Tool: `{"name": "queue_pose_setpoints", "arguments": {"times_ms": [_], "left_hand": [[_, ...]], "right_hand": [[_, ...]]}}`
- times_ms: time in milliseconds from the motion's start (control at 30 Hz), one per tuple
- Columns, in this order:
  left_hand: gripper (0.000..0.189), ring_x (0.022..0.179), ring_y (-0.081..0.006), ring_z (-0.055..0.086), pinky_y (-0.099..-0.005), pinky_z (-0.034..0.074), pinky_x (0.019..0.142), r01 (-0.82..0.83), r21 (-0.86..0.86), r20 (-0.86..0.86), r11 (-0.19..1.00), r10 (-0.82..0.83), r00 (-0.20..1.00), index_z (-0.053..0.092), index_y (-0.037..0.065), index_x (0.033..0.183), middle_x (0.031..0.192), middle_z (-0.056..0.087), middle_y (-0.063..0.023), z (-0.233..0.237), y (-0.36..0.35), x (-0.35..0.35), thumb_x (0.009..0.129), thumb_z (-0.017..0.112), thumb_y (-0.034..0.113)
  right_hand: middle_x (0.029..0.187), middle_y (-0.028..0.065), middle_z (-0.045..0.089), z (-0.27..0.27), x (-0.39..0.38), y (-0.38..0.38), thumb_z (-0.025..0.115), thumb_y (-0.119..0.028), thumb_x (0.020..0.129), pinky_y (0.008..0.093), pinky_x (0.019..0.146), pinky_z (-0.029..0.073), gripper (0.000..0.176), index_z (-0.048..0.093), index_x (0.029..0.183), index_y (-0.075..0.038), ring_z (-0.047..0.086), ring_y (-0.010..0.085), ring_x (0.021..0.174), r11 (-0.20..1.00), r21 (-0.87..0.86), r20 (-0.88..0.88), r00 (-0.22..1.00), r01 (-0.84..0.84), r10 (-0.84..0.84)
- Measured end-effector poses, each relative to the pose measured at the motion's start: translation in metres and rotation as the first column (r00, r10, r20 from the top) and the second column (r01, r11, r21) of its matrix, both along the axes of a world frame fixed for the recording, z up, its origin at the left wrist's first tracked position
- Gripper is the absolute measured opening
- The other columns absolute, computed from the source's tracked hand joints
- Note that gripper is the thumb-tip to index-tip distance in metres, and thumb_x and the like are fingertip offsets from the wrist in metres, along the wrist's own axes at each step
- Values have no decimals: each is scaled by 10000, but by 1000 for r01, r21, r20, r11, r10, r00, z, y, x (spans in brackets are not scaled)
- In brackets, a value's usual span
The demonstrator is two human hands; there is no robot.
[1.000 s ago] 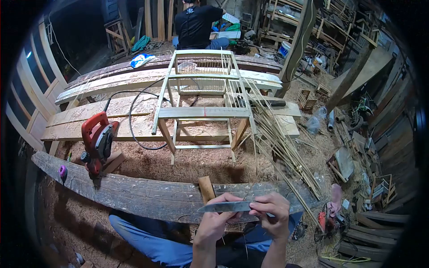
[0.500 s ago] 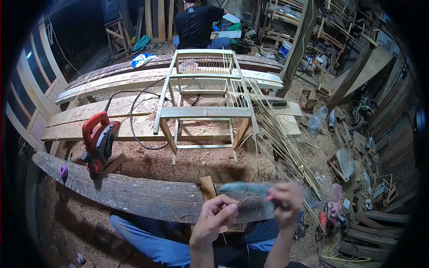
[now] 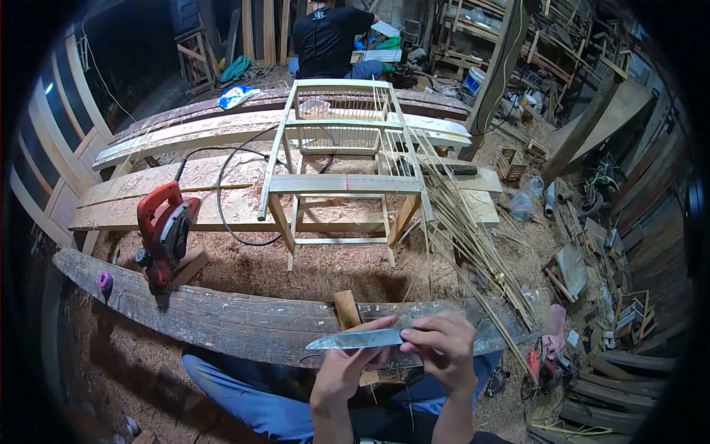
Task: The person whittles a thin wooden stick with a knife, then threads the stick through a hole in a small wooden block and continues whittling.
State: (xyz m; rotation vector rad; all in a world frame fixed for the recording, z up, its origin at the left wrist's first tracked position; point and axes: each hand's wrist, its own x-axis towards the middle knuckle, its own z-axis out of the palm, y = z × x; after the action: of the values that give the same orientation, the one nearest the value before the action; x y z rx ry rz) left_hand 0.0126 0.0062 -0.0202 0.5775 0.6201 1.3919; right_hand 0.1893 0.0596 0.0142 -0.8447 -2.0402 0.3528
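So, right hand (image 3: 446, 351) clamps the knife (image 3: 355, 340) level-ish; left hand (image 3: 340, 376) angles up behind the blade, can't tell its grip.

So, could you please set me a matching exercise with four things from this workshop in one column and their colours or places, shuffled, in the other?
Column one
1. Knife
2. Power planer
3. Thin sticks
4. Small ring-like item

Column two
A. Purple, near the left end of the weathered plank
B. Held in the right hand
C. Has a red body
D. In a loose bunch by the right side of the wooden frame

Right pairs: 1-B, 2-C, 3-D, 4-A
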Motion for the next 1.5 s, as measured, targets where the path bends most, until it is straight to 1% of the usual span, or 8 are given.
{"name": "queue_pose_setpoints", "arguments": {"times_ms": [333,500,733,933,1067,1200,1333,1500], "left_hand": [[356,728,-82,559,-210,407,610,-6,-93,-161,996,-9,987,647,-21,1286,824,638,-15,17,0,-7,964,678,128],[395,773,-95,613,-204,452,659,-59,-75,-113,995,51,992,625,-14,1312,864,676,-39,10,-1,7,960,691,154],[266,657,-97,596,-193,398,535,-116,-156,-181,981,87,980,706,-33,1125,773,661,-34,19,0,-1,899,714,106],[297,734,-82,583,-216,440,635,-53,-166,-124,985,33,992,681,-32,1203,859,664,-39,14,-2,11,934,690,93],[312,734,-80,582,-211,438,633,22,14,-39,1000,-22,999,663,-37,1235,862,664,-36,7,-1,-2,944,674,78],[352,703,-54,531,-207,406,610,0,-46,-118,999,-5,993,652,-34,1267,843,653,-19,13,1,5,932,683,69],[386,687,-44,489,-206,386,605,109,-52,-140,993,-115,983,637,-17,1307,853,628,14,13,-1,1,935,674,79],[418,655,-31,428,-211,327,570,174,-125,-65,977,-183,981,604,-1,1358,745,536,66,8,-2,5,953,662,81]], "right_hand": [[877,16,731,7,33,10,764,-7,682,355,677,510,252,742,900,-131,664,218,748,924,-62,-259,888,378,-380],[878,32,734,2,3,-3,750,-11,654,351,658,497,330,745,958,-140,675,225,746,998,32,31,998,-57,56],[871,38,737,12,37,17,760,8,616,344,647,486,330,745,908,-145,684,225,758,967,37,-142,960,250,-243],[841,16,730,12,13,10,797,-83,788,323,647,490,134,695,871,-109,667,209,733,987,139,82,994,-77,65],[903,4,740,15,26,26,819,-147,739,331,625,491,199,711,906,-151,684,193,758,975,65,-251,949,214,-192],[873,2,721,20,8,12,792,-175,787,333,619,495,138,732,910,-165,681,196,729,974,148,51,984,-174,168],[814,37,699,14,27,24,821,-146,784,328,639,502,163,702,894,-129,647,211,735,987,-87,-406,900,137,-161],[830,60,704,19,16,16,796,-149,823,325,627,496,136,676,867,-103,642,183,744,963,203,51,984,-177,170]]}}
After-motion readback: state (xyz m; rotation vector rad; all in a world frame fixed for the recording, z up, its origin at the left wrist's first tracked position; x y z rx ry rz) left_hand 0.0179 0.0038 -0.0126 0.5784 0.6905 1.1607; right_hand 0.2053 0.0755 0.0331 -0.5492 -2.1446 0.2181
